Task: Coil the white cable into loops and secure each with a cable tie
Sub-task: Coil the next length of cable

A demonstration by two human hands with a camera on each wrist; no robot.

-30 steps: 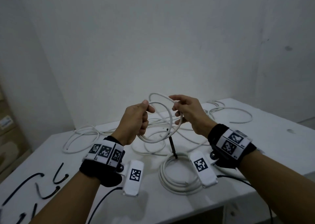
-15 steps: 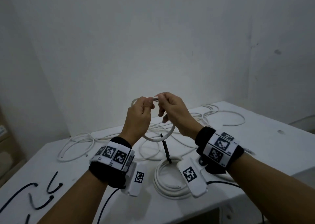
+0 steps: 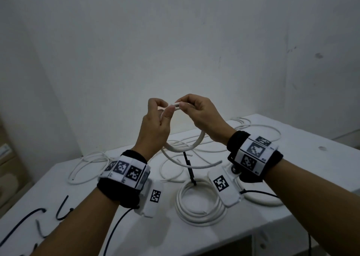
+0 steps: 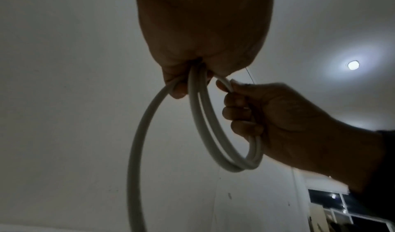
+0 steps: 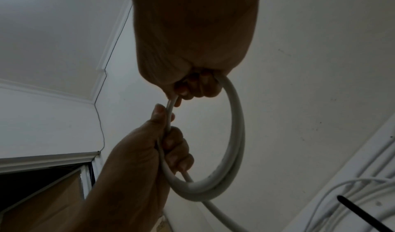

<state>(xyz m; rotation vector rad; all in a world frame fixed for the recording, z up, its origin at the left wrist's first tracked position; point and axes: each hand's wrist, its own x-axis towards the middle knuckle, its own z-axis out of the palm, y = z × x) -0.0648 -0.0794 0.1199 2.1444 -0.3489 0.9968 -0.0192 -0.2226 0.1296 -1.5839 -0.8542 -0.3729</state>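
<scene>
I hold a white cable [image 3: 191, 146] up above the table, wound into a small loop of about two turns. My left hand [image 3: 165, 107] grips the loop's top left side, fingers curled round the strands [image 4: 213, 134]. My right hand [image 3: 180, 105] pinches the cable at the top, right beside the left thumb, and its other fingers curl over the loop [image 5: 237, 134]. A free tail [image 3: 211, 164] hangs below. A black cable tie [image 3: 190, 170] stands up from a finished coil [image 3: 200, 216] on the table under my hands.
A second coil [image 3: 263, 202] lies at the right under my wrist. Loose white cables [image 3: 85, 164] spread across the far side of the white table [image 3: 311, 168]. Several loose black cable ties [image 3: 62, 210] lie at the near left. A wall stands close behind.
Both hands have risen and drawn together. The right hand has brought its part of the cable up to the left thumb, and the loop has become smaller.
</scene>
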